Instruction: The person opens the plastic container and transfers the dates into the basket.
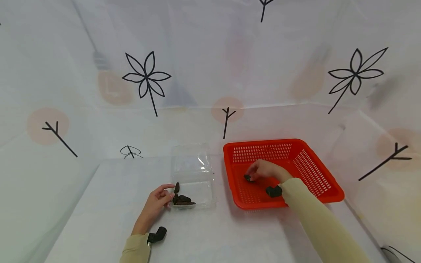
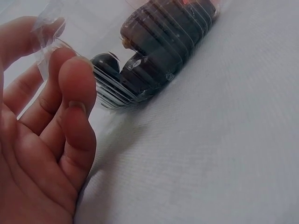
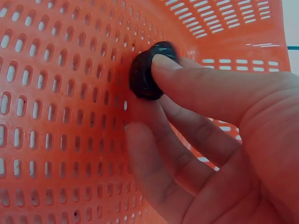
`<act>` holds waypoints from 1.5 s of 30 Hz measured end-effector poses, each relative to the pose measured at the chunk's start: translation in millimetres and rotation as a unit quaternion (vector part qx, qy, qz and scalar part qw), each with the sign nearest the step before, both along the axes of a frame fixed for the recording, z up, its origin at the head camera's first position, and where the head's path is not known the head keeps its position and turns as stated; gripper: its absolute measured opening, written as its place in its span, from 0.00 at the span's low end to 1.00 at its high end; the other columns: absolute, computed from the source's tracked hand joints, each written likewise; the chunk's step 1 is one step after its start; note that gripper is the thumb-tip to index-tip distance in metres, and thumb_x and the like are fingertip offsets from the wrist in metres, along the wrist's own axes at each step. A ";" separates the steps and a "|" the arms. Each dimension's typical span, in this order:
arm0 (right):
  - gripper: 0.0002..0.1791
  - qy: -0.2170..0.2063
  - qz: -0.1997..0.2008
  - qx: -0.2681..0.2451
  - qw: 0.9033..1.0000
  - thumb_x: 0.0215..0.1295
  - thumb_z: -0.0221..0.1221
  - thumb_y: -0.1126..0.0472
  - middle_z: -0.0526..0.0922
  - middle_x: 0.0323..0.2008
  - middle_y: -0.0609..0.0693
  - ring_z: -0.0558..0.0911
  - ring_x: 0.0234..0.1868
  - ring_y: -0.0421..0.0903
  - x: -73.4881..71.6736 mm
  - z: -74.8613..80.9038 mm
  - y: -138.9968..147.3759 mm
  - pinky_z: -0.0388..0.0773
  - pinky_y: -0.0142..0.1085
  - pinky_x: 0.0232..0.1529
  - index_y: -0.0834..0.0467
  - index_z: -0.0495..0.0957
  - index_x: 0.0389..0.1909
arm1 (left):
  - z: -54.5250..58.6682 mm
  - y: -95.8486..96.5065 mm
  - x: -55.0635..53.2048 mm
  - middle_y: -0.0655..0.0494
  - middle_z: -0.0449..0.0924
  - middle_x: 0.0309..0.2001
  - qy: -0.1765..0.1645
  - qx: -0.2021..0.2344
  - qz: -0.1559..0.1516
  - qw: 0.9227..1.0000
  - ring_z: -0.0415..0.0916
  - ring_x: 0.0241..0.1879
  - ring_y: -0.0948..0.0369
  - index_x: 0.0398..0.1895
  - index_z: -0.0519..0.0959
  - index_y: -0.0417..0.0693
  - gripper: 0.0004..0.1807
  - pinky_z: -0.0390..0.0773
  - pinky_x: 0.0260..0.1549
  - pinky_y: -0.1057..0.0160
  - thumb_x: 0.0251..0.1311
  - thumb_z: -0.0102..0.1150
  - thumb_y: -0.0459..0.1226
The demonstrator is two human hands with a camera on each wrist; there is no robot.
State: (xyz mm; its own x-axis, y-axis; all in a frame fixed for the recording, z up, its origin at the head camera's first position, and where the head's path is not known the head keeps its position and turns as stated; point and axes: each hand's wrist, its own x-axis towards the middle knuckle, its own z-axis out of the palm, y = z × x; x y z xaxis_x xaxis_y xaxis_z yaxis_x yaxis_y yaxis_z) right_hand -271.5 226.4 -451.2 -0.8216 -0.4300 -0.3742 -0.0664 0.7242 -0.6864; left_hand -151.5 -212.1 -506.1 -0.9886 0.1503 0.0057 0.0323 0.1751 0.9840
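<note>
In the head view, my left hand (image 1: 154,205) is at the left side of a clear plastic box (image 1: 202,190) with its lid (image 1: 190,159) folded back. Up close, the fingers hold the box's thin edge (image 2: 44,53). Several dark brown, elongated pieces (image 1: 184,198) lie along the near left part of the box, visible through its ribbed wall. Inside the red basket (image 1: 309,171), my right hand (image 1: 264,170) pinches a small black, glossy, rounded piece (image 3: 145,77) between thumb and fingers. Its exact kind cannot be made out.
Slotted walls surround the basket, which stands right of the plastic box on a white-covered table (image 1: 108,204). A white sheet with printed flowers (image 1: 146,77) hangs behind. Black wrist cameras (image 1: 157,235) sit on both sleeves.
</note>
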 end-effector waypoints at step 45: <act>0.13 0.113 0.077 -0.089 0.987 0.66 0.63 0.66 0.86 0.43 0.47 0.83 0.45 0.44 7.0 65.0 -89.5 0.79 0.39 0.48 0.54 0.85 0.49 | -28.2 -5.2 -9.2 0.53 0.73 0.22 0.009 -0.006 0.018 1.000 0.72 0.22 0.59 0.58 0.77 0.41 0.19 0.71 0.25 0.64 0.66 0.64 0.37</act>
